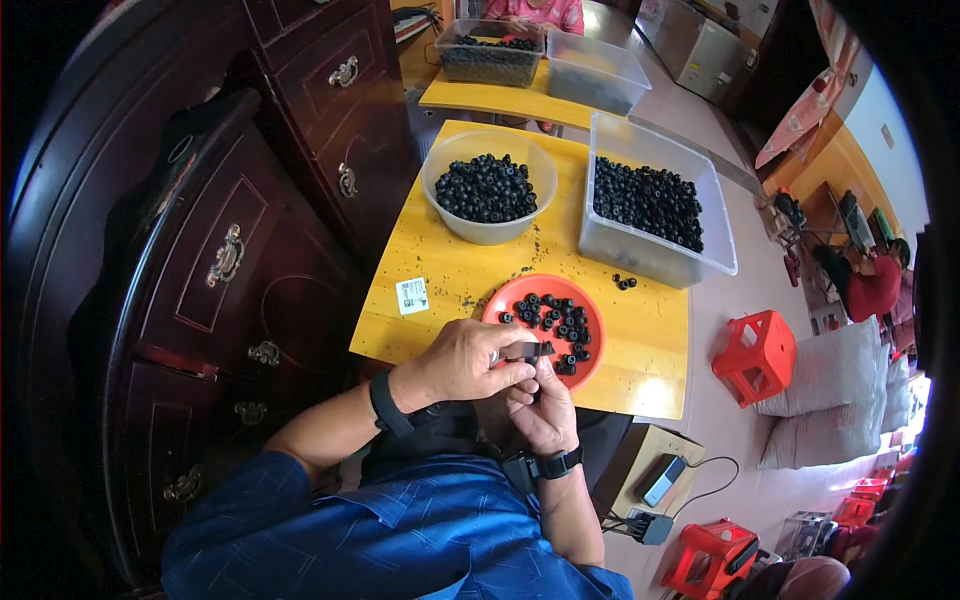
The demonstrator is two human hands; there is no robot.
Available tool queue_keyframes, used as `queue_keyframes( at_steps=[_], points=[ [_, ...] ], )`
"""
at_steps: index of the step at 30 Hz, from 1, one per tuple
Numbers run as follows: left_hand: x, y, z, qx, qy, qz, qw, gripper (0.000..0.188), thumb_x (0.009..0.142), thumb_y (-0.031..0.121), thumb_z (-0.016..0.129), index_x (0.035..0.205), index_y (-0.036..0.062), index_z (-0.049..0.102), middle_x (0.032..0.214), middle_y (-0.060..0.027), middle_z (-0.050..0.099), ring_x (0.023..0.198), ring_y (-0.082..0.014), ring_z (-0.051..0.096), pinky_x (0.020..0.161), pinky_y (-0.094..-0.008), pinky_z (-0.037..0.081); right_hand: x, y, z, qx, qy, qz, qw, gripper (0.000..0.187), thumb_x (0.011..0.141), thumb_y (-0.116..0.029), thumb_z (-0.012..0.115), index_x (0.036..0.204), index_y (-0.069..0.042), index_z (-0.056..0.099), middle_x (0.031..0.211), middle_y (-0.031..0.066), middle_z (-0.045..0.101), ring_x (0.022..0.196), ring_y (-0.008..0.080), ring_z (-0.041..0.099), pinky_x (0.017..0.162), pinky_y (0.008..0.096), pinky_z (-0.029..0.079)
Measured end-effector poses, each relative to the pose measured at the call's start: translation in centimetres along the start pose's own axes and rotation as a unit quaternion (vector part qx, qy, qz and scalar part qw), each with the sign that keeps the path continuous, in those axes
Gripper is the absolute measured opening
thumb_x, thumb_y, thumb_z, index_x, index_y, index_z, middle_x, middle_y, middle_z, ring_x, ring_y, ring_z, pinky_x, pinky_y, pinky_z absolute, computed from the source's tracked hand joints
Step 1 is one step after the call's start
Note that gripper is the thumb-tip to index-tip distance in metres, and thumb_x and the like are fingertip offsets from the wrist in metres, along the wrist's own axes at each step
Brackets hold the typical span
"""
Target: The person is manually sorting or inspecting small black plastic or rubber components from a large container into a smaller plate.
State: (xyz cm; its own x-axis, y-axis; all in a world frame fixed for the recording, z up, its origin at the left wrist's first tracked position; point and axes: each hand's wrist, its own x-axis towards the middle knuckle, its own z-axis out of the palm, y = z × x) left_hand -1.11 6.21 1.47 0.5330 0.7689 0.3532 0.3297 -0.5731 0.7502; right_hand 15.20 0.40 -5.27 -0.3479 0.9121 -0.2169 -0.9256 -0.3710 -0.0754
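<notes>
Both hands meet over the near edge of a red plate (494, 312) that holds several small black ring-shaped parts (553, 312). My left hand (455, 362) is closed, thumb and fingers around a short dark piece (532, 350) whose exact kind I cannot make out. Just to its right, my right hand (543, 412) is closed too, its fingertips pinched at the lower side of that dark piece. Whether a separate small part sits between the right fingertips is hidden.
Behind the plate stand a round tub (488, 232) and a clear bin (650, 242), both filled with black parts. A white label (411, 296) and dark crumbs lie on the yellow table (640, 350). Dark drawers (230, 250) flank the left; a red stool (755, 357) stands right. Someone in pink (545, 12) sits beyond.
</notes>
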Motion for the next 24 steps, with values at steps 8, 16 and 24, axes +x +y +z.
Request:
queue_keyframes(
  at_steps=[8, 16, 24],
  points=[
    [0.9, -0.5, 0.0, 0.004, -0.036, -0.025, 0.999, 0.022, 0.081, 0.020, 0.076, 0.099, 0.0087, 0.071, 0.072, -0.0085, 0.069, 0.063, -0.0238, 0.069, 0.061, -0.0325, 0.053, 0.7, -0.7, -0.4, 0.004, 0.020, 0.021, 1.000, 0.023, 0.098, -0.018, 0.061, 0.116, -0.004, 0.060, 0.099, 0.0055, 0.064, 0.078, 0.0113, 0.059, 0.065, 0.0239, 0.049],
    [8.5, -2.4, -5.4, 0.190, 0.144, -0.045, 0.970, 0.032, 0.082, 0.020, 0.075, 0.110, 0.0079, 0.064, 0.070, -0.0097, 0.066, 0.064, -0.0265, 0.068, 0.060, -0.0365, 0.053, 0.5, -1.5, 0.8, 0.003, 0.055, 0.005, 0.998, 0.033, 0.099, -0.026, 0.059, 0.121, -0.001, 0.059, 0.131, 0.0172, 0.060, 0.111, 0.0255, 0.063, 0.093, 0.0355, 0.055],
    [3.4, -0.8, -0.8, 0.120, -0.061, -0.070, 0.988, 0.031, 0.083, 0.026, 0.073, 0.108, 0.0087, 0.069, 0.076, -0.0105, 0.069, 0.069, -0.0274, 0.070, 0.065, -0.0373, 0.055, 1.6, -2.1, -1.3, 0.003, -0.017, 0.012, 1.000, 0.039, 0.102, -0.031, 0.053, 0.128, -0.001, 0.055, 0.137, 0.0176, 0.056, 0.122, 0.0282, 0.058, 0.103, 0.0417, 0.048]
  ],
)
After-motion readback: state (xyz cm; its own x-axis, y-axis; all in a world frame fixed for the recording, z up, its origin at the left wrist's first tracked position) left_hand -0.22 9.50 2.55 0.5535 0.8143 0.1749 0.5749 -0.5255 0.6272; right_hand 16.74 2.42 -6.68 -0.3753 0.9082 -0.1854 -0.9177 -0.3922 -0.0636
